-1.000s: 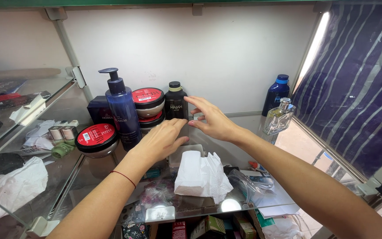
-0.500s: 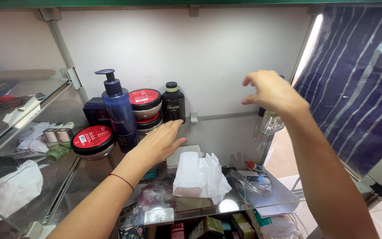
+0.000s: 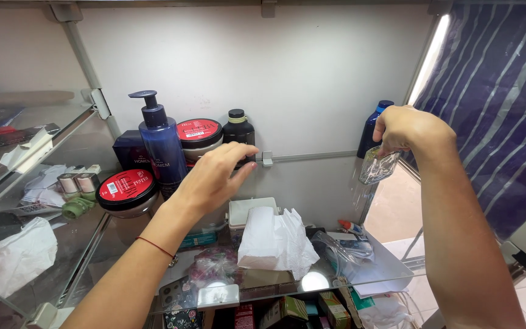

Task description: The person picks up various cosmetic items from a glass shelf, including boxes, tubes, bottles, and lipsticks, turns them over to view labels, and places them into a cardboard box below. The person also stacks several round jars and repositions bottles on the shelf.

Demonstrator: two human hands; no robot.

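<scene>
The clear bottle [image 3: 377, 166] is half covered by the right hand [image 3: 410, 129]; the blue bottle [image 3: 372, 127] behind is partly hidden; both forearms are cut off by the lower edge.

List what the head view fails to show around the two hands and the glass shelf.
- Clear glass bottle: top hidden by right hand.
- Dark blue bottle: mostly hidden behind that hand.
- Left hand: whether its fingers touch the black bottle is unclear.
- Lower shelf boxes: cut off by the bottom edge.
</scene>
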